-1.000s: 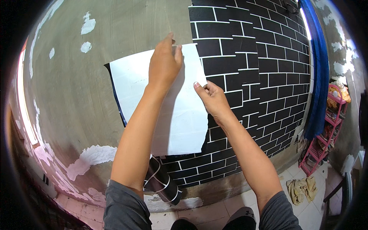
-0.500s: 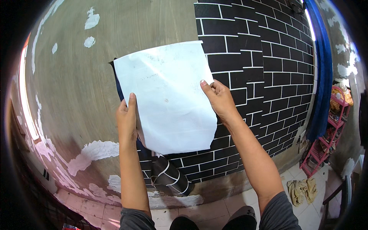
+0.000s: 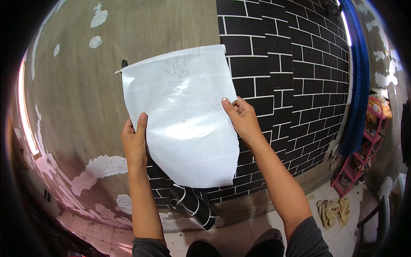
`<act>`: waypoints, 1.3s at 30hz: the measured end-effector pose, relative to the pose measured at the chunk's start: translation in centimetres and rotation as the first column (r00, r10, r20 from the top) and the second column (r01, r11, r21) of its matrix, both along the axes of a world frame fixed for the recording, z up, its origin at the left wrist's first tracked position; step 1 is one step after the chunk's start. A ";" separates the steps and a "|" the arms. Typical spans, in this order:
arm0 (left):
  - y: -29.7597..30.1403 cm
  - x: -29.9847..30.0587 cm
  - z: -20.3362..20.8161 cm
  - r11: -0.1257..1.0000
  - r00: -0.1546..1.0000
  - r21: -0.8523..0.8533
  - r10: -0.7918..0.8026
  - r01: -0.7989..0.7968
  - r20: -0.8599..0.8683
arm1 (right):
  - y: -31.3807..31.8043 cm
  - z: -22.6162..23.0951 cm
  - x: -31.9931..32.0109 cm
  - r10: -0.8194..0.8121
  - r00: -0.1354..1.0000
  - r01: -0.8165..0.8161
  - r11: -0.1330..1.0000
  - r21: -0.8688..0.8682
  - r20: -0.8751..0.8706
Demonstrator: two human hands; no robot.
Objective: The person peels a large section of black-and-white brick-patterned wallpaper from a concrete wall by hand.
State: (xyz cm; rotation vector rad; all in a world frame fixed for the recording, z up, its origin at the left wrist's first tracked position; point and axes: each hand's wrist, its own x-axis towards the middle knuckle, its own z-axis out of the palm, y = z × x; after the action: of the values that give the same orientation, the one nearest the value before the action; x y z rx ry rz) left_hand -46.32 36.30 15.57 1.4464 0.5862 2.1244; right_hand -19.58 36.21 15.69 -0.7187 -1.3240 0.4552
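A glossy white wallpaper sheet point(image 3: 184, 107) is stretched between my two hands, in front of the wall. Its top edge is folded or curled, and its lower edge bows down. My left hand point(image 3: 135, 139) pinches the sheet's left side, thumb on the white face, fingers mostly behind it. My right hand point(image 3: 244, 118) grips the right side the same way, thumb in front. Behind the sheet's top left corner a small dark piece point(image 3: 124, 64) shows. Below it hangs a curled roll of black wallpaper point(image 3: 197, 207) with white brick lines. The sheet's far face is hidden.
Black brick-pattern wallpaper point(image 3: 317, 73) covers the wall to the right. Bare grey wall point(image 3: 171, 25) with patches of white filler lies to the left. A blue curtain point(image 3: 357, 85), a pink rack point(image 3: 361, 154) and a crumpled tan cloth point(image 3: 334, 213) are at the right.
Both hands have moved slightly down, and the left hand a little outward. The sheet's lower edge has dropped over more of the roll, and its white face now catches bright glare.
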 end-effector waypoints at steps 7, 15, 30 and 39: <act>0.2 0.3 -1.4 1.000 1.000 -0.002 -0.012 0.011 -0.007 | 0.0 -0.8 0.9 -0.076 0.996 0.078 0.996 -0.042 0.053; 0.3 -0.3 -3.3 0.999 1.000 -0.032 -0.029 0.029 0.010 | -1.4 -2.1 0.1 -0.042 0.998 0.044 0.997 -0.058 0.035; -1.1 -0.3 -5.7 0.997 1.000 -0.083 -0.002 0.002 0.005 | -1.8 -5.4 0.2 -0.039 0.998 0.042 0.997 -0.061 0.050; -2.3 0.2 -7.2 0.993 1.000 -0.114 0.015 -0.015 0.001 | -2.1 -7.2 0.5 0.018 1.000 -0.019 0.996 -0.083 -0.004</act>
State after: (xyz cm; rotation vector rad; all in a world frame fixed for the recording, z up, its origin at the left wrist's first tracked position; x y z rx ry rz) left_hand -46.14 34.00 8.36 1.3821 0.7078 2.0678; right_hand -19.06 34.13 8.50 -0.7749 -1.3158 0.5285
